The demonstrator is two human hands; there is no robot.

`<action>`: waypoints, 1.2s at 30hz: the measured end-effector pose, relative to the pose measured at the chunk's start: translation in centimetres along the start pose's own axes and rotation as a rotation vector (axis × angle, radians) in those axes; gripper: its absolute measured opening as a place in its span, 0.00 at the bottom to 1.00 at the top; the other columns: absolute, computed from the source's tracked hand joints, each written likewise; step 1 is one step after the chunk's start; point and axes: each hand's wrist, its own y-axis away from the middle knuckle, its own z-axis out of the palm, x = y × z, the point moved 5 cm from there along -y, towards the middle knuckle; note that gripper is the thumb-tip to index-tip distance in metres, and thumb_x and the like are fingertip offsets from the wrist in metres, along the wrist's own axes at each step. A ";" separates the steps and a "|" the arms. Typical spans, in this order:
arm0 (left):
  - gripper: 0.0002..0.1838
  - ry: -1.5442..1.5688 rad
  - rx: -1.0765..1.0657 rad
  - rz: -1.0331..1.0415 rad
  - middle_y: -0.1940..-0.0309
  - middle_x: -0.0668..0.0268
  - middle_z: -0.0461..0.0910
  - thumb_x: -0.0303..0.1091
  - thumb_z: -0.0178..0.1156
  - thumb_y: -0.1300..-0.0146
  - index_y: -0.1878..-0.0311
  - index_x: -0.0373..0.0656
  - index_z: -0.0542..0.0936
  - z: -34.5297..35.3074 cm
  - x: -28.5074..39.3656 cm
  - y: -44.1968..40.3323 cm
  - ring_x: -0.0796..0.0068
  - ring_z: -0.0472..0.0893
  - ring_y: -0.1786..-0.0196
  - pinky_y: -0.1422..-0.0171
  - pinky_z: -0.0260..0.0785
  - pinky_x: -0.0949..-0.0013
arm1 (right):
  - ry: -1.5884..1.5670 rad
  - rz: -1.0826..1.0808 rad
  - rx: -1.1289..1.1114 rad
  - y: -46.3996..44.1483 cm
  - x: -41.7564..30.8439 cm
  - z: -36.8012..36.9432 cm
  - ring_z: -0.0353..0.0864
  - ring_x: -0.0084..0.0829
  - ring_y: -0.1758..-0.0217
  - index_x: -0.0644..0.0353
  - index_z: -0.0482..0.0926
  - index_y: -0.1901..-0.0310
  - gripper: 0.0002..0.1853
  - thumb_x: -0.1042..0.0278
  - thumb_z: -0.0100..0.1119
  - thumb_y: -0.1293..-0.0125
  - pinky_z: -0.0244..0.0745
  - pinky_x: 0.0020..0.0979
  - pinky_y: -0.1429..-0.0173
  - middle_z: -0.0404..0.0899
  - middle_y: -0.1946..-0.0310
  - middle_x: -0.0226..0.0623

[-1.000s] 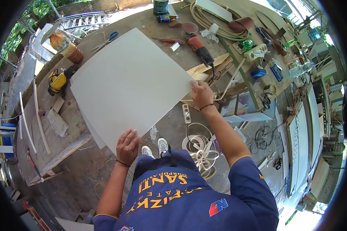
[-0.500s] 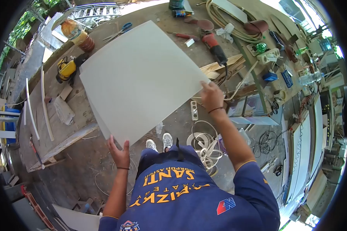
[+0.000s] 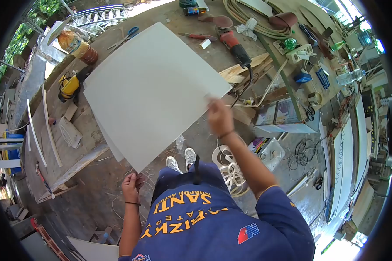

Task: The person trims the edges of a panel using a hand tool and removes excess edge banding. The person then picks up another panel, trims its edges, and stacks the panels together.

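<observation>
A large white square sheet (image 3: 154, 95) lies on the workbench, its near corner jutting past the front edge. Along its left side, the edge of another pale sheet (image 3: 112, 142) shows underneath. Just below the near corner is my left hand (image 3: 131, 187), apart from the sheet, with fingers drawn together; whether anything small is between them cannot be made out. My right hand (image 3: 220, 116) is at the sheet's right front edge, smeared by motion, its fingertips over the white surface. Whether it touches the sheet is unclear.
A red angle grinder (image 3: 233, 45), scissors (image 3: 124, 37) and a yellow power tool (image 3: 69, 87) lie around the sheet. A coiled hose (image 3: 248, 21) and power strip (image 3: 299, 54) are at the back right. Rolls of white strip (image 3: 231, 174) lie on the floor.
My left hand has come off the sheet's near corner and moved down, its fingers closing. My right hand has left the right corner and moved left along the edge. The sheet appears slightly shifted left.
</observation>
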 end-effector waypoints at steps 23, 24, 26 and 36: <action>0.63 -1.231 -0.209 0.494 0.22 0.48 0.31 0.82 0.50 0.51 0.22 0.58 0.33 3.2 9.8 -11.7 0.53 0.29 0.20 0.26 0.27 0.31 | 0.702 -0.096 0.009 2.4 -1.6 2.5 0.79 0.48 0.65 0.57 0.74 0.62 0.07 0.74 0.54 0.43 0.73 0.47 0.64 0.76 0.71 0.43; 0.63 -1.190 -0.201 0.520 0.22 0.48 0.31 0.81 0.51 0.51 0.22 0.58 0.33 3.2 9.7 -11.7 0.53 0.28 0.20 0.26 0.27 0.31 | 0.617 -0.186 0.023 4.2 -3.8 3.7 0.79 0.48 0.66 0.57 0.75 0.60 0.09 0.75 0.55 0.44 0.72 0.46 0.65 0.76 0.71 0.43; 0.63 -1.178 -0.207 0.518 0.22 0.48 0.31 0.81 0.51 0.51 0.22 0.58 0.33 3.3 9.6 -11.7 0.53 0.28 0.20 0.26 0.27 0.31 | 0.519 -0.278 -0.036 8.2 -7.4 6.5 0.77 0.47 0.69 0.58 0.76 0.58 0.11 0.76 0.57 0.44 0.72 0.45 0.68 0.75 0.72 0.43; 0.62 -1.111 -0.202 0.584 0.22 0.49 0.35 0.80 0.53 0.51 0.22 0.60 0.36 3.4 9.8 -11.3 0.54 0.30 0.20 0.26 0.31 0.31 | 0.345 -0.265 -0.565 22.5 -23.5 16.8 0.77 0.43 0.69 0.57 0.77 0.66 0.07 0.75 0.60 0.47 0.74 0.42 0.66 0.73 0.73 0.40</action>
